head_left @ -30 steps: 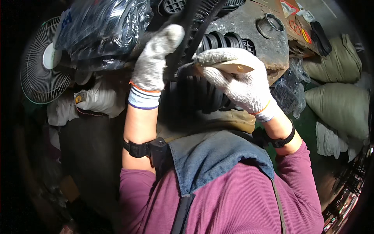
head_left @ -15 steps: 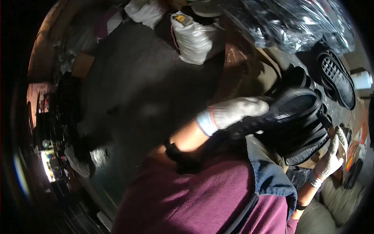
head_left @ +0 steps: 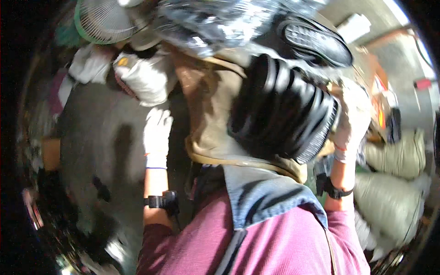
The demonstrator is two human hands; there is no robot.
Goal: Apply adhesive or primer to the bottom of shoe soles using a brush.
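The black soles (head_left: pixel 286 107) stand packed in a row on a tan cover (head_left: pixel 208 128), each one's long axis slanting from upper right to lower left. The gloved right hand (head_left: pixel 353 114) is nearer, at the row's right end; its fingers are blurred, so I cannot tell whether they grip anything. The left hand (head_left: pixel 157 133), fingers outstretched and holding nothing, is well left of the soles, past the cover's left edge, with open room over the dark floor (head_left: pixel 101 128). Plastic-wrapped goods (head_left: pixel 224 23) bound the far side.
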